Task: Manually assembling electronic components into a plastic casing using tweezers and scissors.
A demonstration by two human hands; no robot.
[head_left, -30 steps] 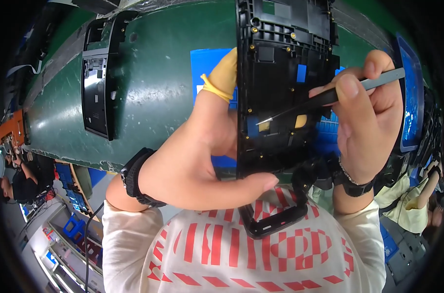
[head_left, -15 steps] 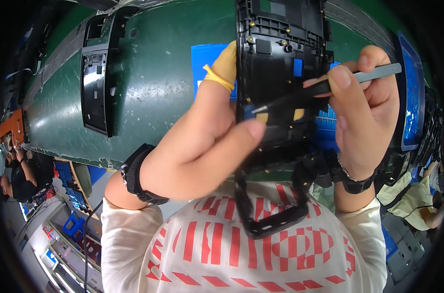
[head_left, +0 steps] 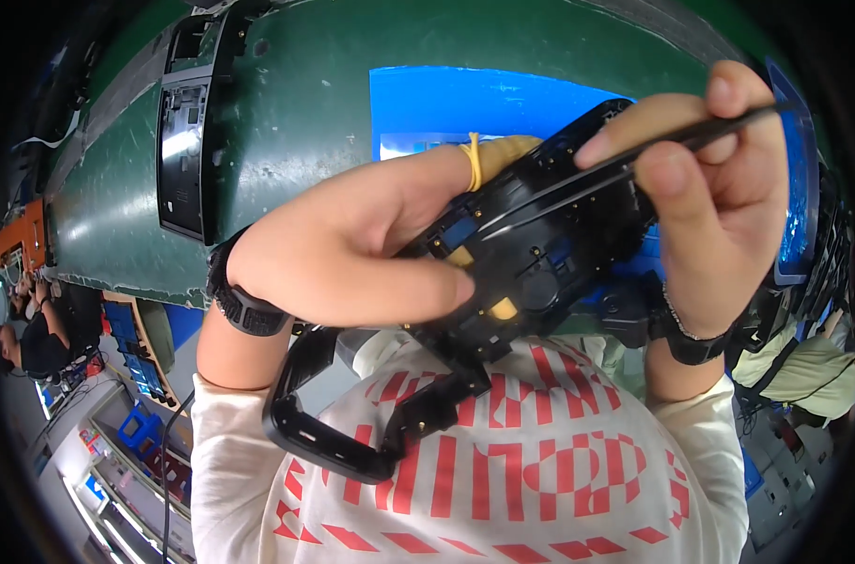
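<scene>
My left hand grips a black plastic housing with square cutouts, small brass-coloured inserts and a loop-like frame at its lower end. Its thumb presses the near face, while fingers in yellow covers reach behind and show through the cutouts. The housing is held tilted above the table, its loop end hanging in front of my shirt. In my right hand, pinched between thumb and fingers, is a pair of tweezers. Their slim tips point down-left over the housing near a blue patch; whether they touch it I cannot tell.
Behind the housing a blue bin sits on the green table. A long black panel lies at the left. At the right edge stands a blue tray beside black parts. Other people are at far left and far right.
The housing has turned from upright to slanted, its top swinging right and lower and its loop end left. My left hand turned with it. The tweezers stay in my right hand, at a changed angle.
</scene>
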